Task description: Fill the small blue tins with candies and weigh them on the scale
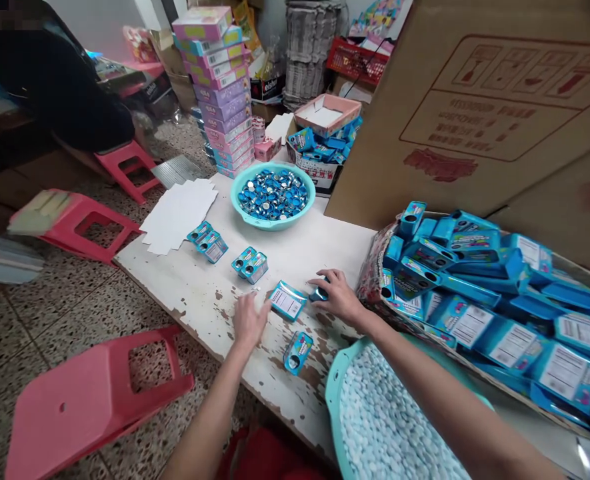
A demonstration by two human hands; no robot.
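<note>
My left hand [249,319] lies flat on the worn white table [209,300], fingers stretched toward a small blue box [287,301] lying label up. My right hand [335,294] curls its fingers over a small blue item [319,294] just right of that box. Another blue box [298,351] lies nearer me on the table. Two pairs of blue boxes [250,264] [207,241] stand further left.
A teal bowl of round blue caps [273,194] sits at the table's far side beside white cards [177,213]. A carton heaped with blue boxes [499,300] is at right, a teal basin of white pellets [389,420] near me. Pink stools [95,393] and a seated person [49,80] are at left.
</note>
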